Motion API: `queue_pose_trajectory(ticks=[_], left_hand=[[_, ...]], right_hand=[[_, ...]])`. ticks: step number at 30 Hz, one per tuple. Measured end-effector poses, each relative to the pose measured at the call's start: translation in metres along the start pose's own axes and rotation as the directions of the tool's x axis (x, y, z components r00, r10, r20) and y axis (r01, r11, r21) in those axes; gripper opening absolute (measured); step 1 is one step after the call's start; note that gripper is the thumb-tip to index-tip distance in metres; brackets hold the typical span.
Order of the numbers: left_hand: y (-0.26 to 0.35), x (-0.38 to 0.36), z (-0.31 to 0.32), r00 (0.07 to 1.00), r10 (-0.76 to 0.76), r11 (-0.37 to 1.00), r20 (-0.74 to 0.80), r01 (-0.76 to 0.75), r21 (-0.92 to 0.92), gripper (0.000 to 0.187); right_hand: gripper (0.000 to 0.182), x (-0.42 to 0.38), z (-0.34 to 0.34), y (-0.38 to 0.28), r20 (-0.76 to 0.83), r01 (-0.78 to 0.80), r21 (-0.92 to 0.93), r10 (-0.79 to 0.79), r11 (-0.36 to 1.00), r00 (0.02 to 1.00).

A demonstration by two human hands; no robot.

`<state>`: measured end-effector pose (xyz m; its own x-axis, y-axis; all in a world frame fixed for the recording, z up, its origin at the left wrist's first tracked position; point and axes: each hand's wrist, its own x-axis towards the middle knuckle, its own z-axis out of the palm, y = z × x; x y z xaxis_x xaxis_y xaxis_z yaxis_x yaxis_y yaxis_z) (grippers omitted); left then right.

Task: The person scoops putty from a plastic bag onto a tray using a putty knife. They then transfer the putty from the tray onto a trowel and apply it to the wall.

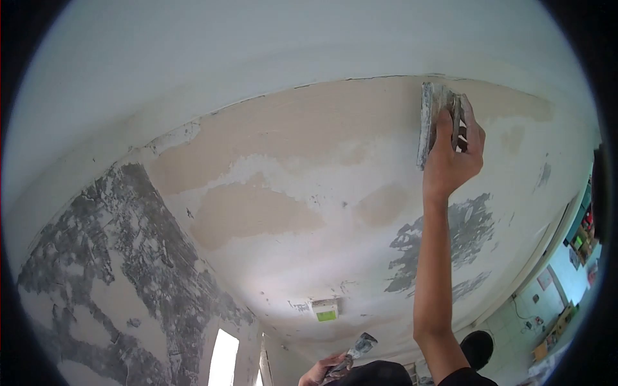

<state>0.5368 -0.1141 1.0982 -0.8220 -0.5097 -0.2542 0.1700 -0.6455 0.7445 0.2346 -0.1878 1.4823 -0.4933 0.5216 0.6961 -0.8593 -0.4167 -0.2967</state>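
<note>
My right hand (454, 161) is raised high, its fingers closed around the handle of a plastering trowel (426, 125). The trowel's putty-smeared blade is held at the wall (347, 183), just below the ceiling line. Beige damp-looking plaster (290, 122) spreads left of the blade along the wall's top. Low in the view, my left hand (315, 371) grips a putty knife (364, 344) with its stained blade pointing up and to the right. Part of that hand is cut off by the bottom edge. A bare grey patch (444, 241) shows beside my right forearm.
Overhead is the white ceiling (309, 38). A grey, scraped wall (129, 270) meets the plastered one at the left, with a bright window (223, 357) below. A small white box with a green panel (326, 310) is on the plastered wall. Cluttered shelves (582, 235) stand far right.
</note>
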Motion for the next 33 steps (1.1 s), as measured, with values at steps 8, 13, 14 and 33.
queue_pose_trajectory(ticks=[8,13,14,33], left_hand=[[-0.003,0.005,-0.014,1.000,-0.030,0.999,0.005,0.030,0.012,0.027],[0.003,-0.004,-0.004,0.999,-0.036,0.999,-0.037,0.036,0.001,0.025],[0.000,-0.004,-0.006,0.997,-0.019,1.000,-0.076,0.019,0.005,0.025],[0.001,-0.021,-0.020,1.000,-0.023,0.985,-0.002,0.022,-0.171,0.025]], right_hand=[[0.042,-0.048,0.045,-0.027,0.077,0.183,0.094,-0.191,0.979,0.979],[0.043,-0.120,0.079,-0.102,0.255,0.052,0.237,-0.113,0.970,0.960],[0.044,-0.135,0.085,-0.119,0.324,0.029,0.265,-0.117,0.964,0.939],[0.033,-0.045,0.031,-0.043,0.136,0.059,0.057,-0.066,0.997,0.989]])
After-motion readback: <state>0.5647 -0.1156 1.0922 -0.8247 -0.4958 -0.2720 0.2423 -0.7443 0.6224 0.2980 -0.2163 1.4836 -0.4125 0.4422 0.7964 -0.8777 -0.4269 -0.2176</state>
